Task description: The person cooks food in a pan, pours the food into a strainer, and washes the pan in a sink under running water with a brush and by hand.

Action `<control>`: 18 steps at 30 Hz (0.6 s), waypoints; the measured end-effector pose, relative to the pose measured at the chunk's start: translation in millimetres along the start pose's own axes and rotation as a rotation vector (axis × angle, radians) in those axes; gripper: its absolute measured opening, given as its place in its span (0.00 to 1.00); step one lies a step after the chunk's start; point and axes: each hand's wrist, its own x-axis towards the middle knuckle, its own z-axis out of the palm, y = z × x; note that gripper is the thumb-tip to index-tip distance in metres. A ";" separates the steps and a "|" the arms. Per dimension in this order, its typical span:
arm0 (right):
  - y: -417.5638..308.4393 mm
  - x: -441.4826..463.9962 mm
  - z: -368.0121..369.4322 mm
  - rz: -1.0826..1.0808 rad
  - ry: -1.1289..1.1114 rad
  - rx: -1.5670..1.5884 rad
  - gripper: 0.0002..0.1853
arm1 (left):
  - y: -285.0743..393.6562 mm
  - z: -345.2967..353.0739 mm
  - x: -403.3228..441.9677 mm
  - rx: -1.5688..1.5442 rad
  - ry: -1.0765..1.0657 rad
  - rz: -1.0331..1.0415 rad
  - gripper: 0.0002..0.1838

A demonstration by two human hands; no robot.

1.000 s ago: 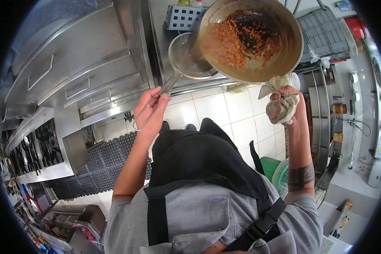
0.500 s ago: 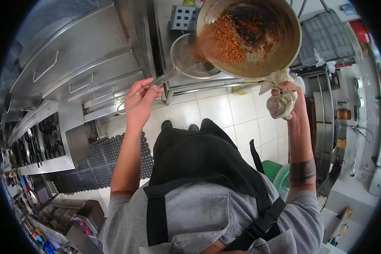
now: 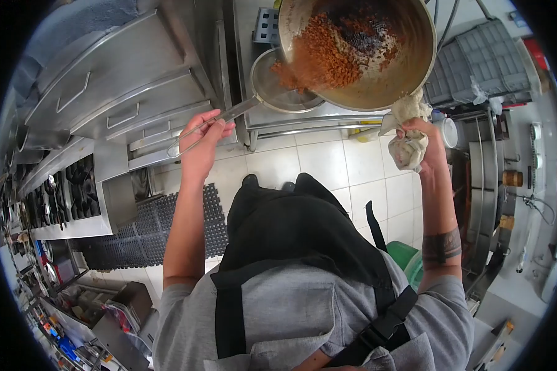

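Note:
My left hand [image 3: 204, 139] is closed round the wire-looped handle of a round metal strainer [image 3: 267, 89], its mesh bowl held level over the counter. In my right hand [image 3: 432, 145] is a crumpled, stained cloth [image 3: 408, 151], gripped against the near right rim of a large wok [image 3: 414, 68]. The wok tilts to the left, and its rim overlaps the strainer. Reddish-brown crumbly bits [image 3: 331, 55] slide inside it and fall into the mesh, blurred by motion. A dark scorched patch [image 3: 365, 37] marks its bottom. The cloth hides the wok's handle.
A steel counter [image 3: 291, 120] runs beneath the strainer. Behind stands a grey perforated basket [image 3: 266, 26]. Steel drawers [image 3: 120, 114] are on the left, grey crates [image 3: 476, 59] at the right. A green bin [image 3: 405, 256] sits by my right side.
The wok tips further left and shifts slightly up in the view. More reddish-brown bits show in the strainer. Both hands keep their grip.

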 end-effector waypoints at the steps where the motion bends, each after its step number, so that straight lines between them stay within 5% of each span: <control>1: 0.1 0.0 0.6 -0.025 0.023 -0.026 0.11 | -0.9 0.0 -0.3 -0.003 -0.002 0.014 0.18; 18: 11.1 8.0 -5.5 -0.272 -0.115 -0.157 0.18 | 4.8 14.0 -13.9 0.005 0.041 0.046 0.18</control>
